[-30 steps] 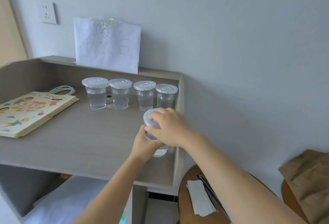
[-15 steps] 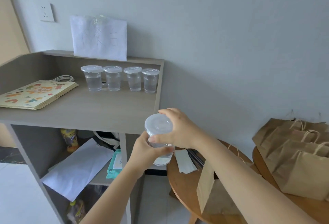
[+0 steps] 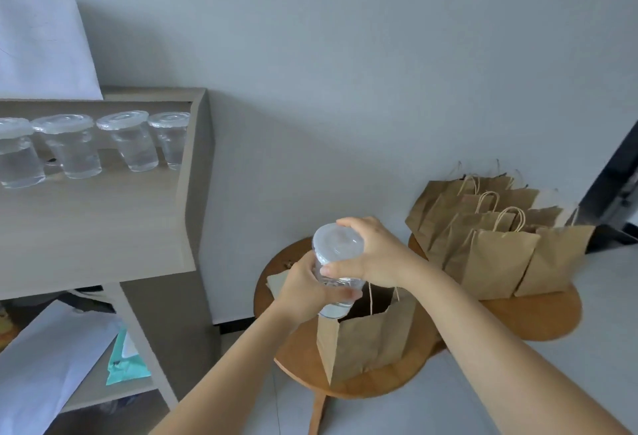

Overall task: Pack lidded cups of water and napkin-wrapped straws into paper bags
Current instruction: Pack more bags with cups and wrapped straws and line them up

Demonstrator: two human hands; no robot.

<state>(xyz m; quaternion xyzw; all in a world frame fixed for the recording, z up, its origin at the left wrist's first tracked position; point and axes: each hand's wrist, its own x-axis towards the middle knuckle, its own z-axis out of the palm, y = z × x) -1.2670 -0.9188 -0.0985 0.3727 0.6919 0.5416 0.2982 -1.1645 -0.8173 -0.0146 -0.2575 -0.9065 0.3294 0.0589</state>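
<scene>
Both my hands hold one lidded cup of water (image 3: 337,263) just above the open mouth of a brown paper bag (image 3: 366,341). My left hand (image 3: 307,293) grips the cup's lower body from the left. My right hand (image 3: 374,255) grips its upper part and lid rim from the right. The bag stands upright on a round wooden stool (image 3: 300,358). Its inside is dark and I cannot see what it holds. Several more lidded cups of water (image 3: 76,146) stand in a row at the back of the grey shelf (image 3: 103,227) on the left.
Several brown paper bags with handles (image 3: 497,237) stand on a second round stool (image 3: 538,313) at the right. A folded napkin (image 3: 278,281) lies behind my left hand. White paper (image 3: 51,348) and a teal pack (image 3: 126,362) sit on the lower shelf.
My hands have carried the cup from the shelf to the right and down, over the open bag on the stool. My view has swung right with them.
</scene>
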